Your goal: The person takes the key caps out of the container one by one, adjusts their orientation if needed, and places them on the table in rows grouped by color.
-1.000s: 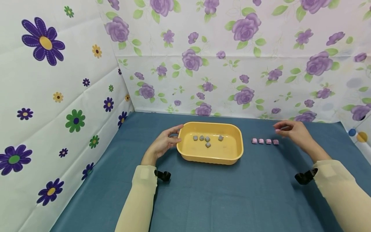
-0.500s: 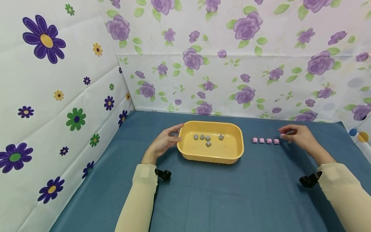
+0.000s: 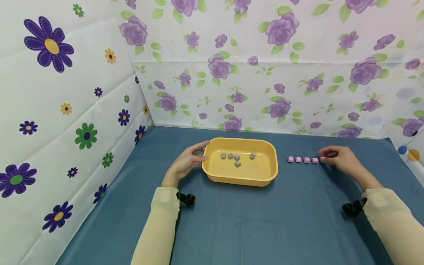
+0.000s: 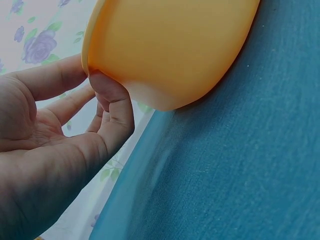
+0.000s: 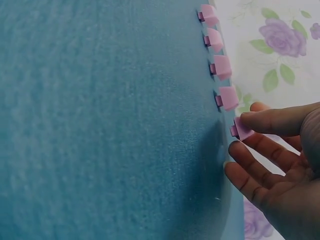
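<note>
Two floral backdrops (image 3: 202,48), blue cloth (image 3: 245,224), yellow tray (image 3: 240,180), pink blocks (image 3: 306,160)

Small pink block (image 5: 243,130) — pinched, just beside four-block row (image 3: 298,160); yellow tray (image 3: 241,181) — upright.

Five blocks (image 3: 237,157) in the tray (image 3: 241,180), a row of pieces (image 3: 306,160) to its right, backdrop (image 3: 245,73) behind.

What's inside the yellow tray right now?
Five gray blocks lie in the tray: four clustered left of centre, one apart to their right. The near wall hides its own inner face and maybe a strip of floor, so I can't tell what is there.
</note>
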